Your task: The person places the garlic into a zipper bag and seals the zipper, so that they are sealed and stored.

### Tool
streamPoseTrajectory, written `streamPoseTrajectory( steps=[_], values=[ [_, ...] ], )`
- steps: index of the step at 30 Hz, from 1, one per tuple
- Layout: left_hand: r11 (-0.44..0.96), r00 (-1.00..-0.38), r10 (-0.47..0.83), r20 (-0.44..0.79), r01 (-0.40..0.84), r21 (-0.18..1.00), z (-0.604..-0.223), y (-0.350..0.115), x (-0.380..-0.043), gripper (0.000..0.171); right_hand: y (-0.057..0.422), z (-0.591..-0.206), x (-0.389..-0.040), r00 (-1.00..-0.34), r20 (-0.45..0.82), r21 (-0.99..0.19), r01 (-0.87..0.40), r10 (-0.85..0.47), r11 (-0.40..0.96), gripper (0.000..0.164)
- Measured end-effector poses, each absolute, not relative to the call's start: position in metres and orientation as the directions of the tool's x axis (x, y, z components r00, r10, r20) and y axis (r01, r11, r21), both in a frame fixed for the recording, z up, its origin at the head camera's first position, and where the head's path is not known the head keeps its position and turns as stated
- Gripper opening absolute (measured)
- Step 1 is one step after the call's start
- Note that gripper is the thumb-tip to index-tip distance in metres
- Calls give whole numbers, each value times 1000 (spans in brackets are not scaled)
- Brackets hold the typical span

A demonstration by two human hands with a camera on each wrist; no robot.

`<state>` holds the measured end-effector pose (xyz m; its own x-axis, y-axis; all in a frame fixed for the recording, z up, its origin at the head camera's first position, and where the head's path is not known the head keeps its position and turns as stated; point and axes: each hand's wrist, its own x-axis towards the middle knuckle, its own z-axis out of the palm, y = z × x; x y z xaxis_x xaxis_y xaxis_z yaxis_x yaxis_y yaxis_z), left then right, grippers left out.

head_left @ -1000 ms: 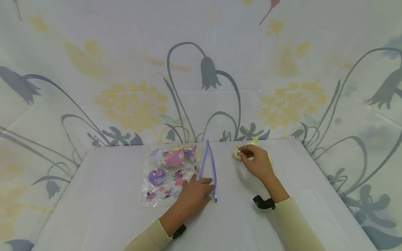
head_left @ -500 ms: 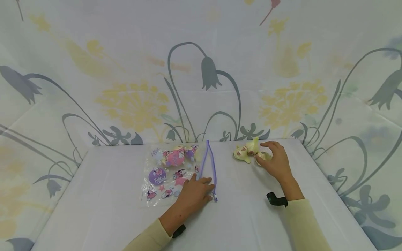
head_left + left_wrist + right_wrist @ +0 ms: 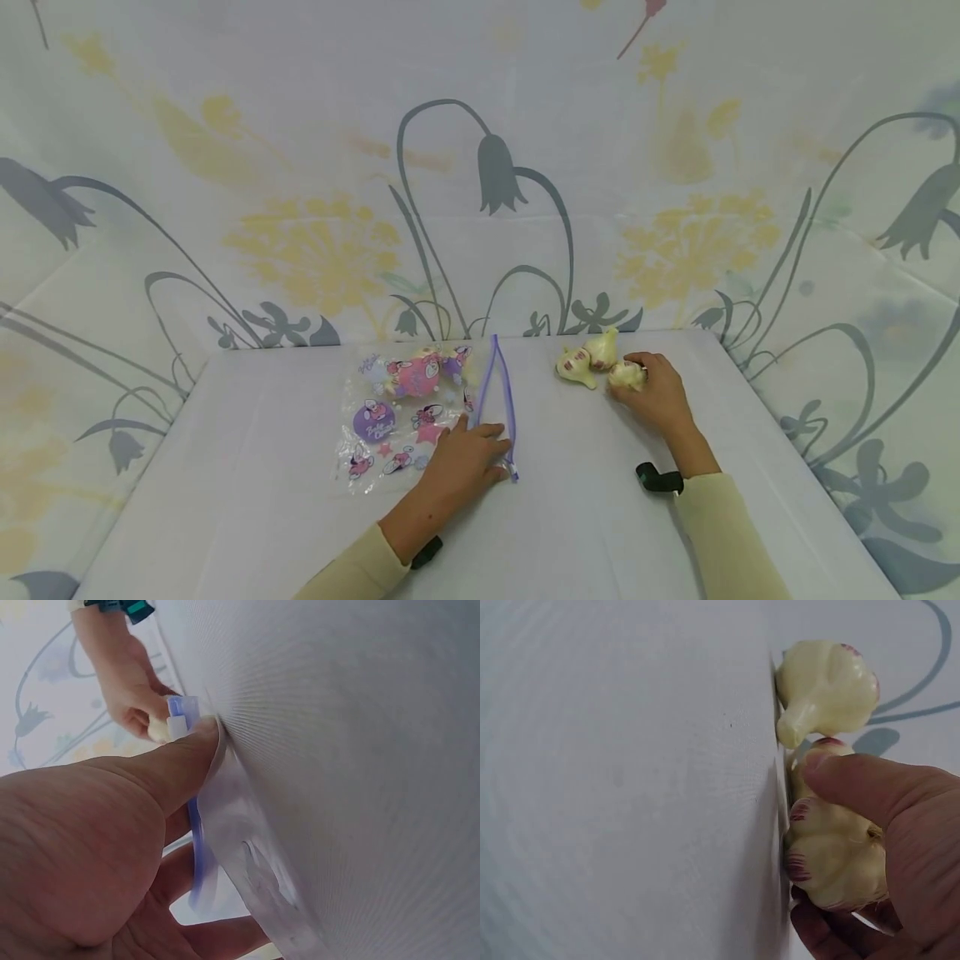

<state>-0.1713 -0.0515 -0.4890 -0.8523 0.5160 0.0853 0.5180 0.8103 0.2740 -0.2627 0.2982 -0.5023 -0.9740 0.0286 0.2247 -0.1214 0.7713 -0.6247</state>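
A clear zip bag (image 3: pixel 375 454) with purple edging and cartoon prints lies flat on the table. My left hand (image 3: pixel 465 458) rests on its mouth, fingers spread; in the left wrist view the thumb presses by the white slider (image 3: pixel 177 726), with the purple zip strip (image 3: pixel 196 855) crossing the other fingers. Pale yellow shows through the bag behind the pink print. At the right, my right hand (image 3: pixel 660 398) grips a garlic bulb (image 3: pixel 836 855) between thumb and fingers, low at the tabletop. Two more garlic bulbs, one left (image 3: pixel 575 367) and one behind (image 3: pixel 602 348), lie beside it.
A white cloth covers the table (image 3: pixel 247 500). A flower-printed curtain (image 3: pixel 337 167) stands along its back edge and both sides. Each wrist wears a black camera, the right one (image 3: pixel 660 479) below that hand.
My right hand has moved right from the left garlic bulb to the rightmost one and now has its fingers round it. The left hand and the bag stay in place.
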Motion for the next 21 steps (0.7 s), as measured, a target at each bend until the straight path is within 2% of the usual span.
streamPoseTrajectory(
  steps=[10, 21],
  values=[
    [815, -857, 510, 71, 508, 278, -488, -51, -170, 39, 298, -496, -261, -980, 196, -610, -105, 21, 785, 61],
    [811, -856, 513, 59, 507, 293, -488, -51, -170, 40, 305, -472, -253, -983, 180, -629, -83, 40, 773, 71]
  ],
)
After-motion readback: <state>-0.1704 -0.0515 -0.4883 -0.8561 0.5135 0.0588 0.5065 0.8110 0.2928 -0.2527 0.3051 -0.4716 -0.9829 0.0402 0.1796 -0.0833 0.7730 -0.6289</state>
